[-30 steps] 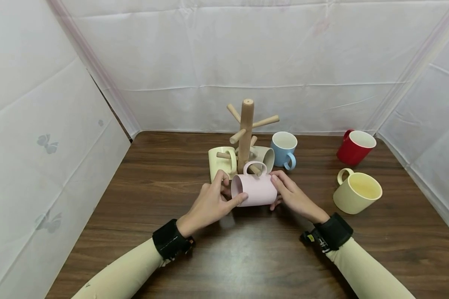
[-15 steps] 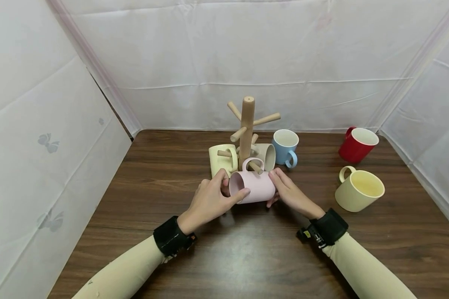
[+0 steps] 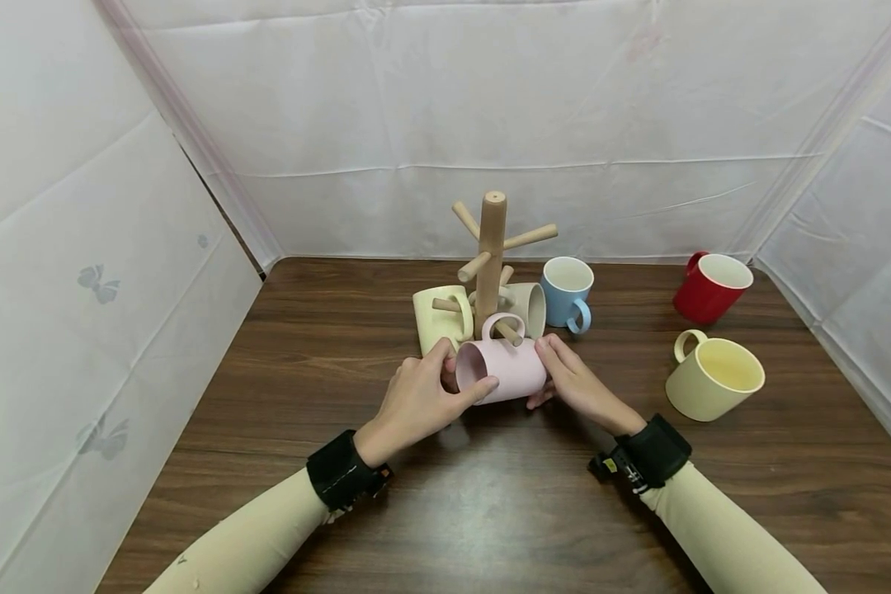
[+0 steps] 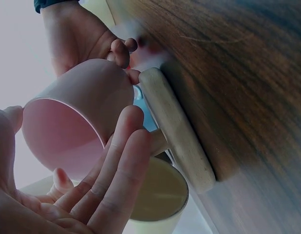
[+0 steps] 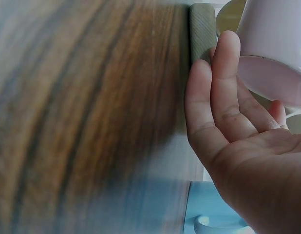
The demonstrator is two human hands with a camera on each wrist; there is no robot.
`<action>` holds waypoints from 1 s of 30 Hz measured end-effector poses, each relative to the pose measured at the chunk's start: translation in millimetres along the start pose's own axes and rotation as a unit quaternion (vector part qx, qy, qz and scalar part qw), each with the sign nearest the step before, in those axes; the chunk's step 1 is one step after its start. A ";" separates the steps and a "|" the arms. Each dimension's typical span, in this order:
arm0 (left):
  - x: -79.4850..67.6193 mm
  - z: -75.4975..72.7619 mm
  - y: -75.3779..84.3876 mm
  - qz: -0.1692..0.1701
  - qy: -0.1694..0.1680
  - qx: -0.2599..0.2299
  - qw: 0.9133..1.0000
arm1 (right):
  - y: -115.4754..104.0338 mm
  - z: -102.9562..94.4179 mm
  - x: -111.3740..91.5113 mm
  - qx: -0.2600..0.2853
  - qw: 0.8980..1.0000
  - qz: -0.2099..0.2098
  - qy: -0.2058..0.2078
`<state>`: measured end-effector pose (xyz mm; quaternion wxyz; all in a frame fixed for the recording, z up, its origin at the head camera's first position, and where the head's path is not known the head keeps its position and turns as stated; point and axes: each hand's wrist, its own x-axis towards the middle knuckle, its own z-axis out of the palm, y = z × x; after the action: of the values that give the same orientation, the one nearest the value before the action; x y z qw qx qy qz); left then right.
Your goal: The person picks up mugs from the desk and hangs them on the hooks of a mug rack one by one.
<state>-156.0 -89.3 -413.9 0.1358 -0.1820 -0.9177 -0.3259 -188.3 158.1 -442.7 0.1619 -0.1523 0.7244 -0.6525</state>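
A pink mug (image 3: 516, 369) lies on its side in front of a wooden mug tree (image 3: 493, 235), its handle looped round the low front peg (image 3: 508, 332). My left hand (image 3: 418, 396) holds it at the mouth, thumb on the near side of the rim. At the bottom end my right hand (image 3: 581, 389) grips it, thumb on top and fingertips underneath. The left wrist view shows the mug (image 4: 94, 90) above the wooden base (image 4: 177, 129) of the tree. A pale yellow mug (image 3: 434, 318) and a beige mug (image 3: 535, 309) hang on other low pegs.
A blue mug (image 3: 560, 307) stands upright behind the tree's right side. Farther right are a red mug (image 3: 701, 295) and another yellow mug (image 3: 701, 394). The tree's upper pegs (image 3: 532, 237) stick out bare above the pink mug. White sheeting (image 3: 341, 107) encloses the wooden table (image 3: 304, 355).
The pink mug has shifted slightly left, its handle a little farther along the peg toward the post. Both hands have moved with it and keep their hold. The view has shifted slightly.
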 end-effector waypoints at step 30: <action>-3.3 2.1 1.2 0.010 -0.013 0.031 0.999 | -0.9 -3.8 -5.1 -0.074 0.997 0.004 -0.010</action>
<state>-152.8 -87.9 -416.1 0.1329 -0.1912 -0.9273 -0.2931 -185.4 163.6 -441.2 0.1605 -0.1675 0.7697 -0.5947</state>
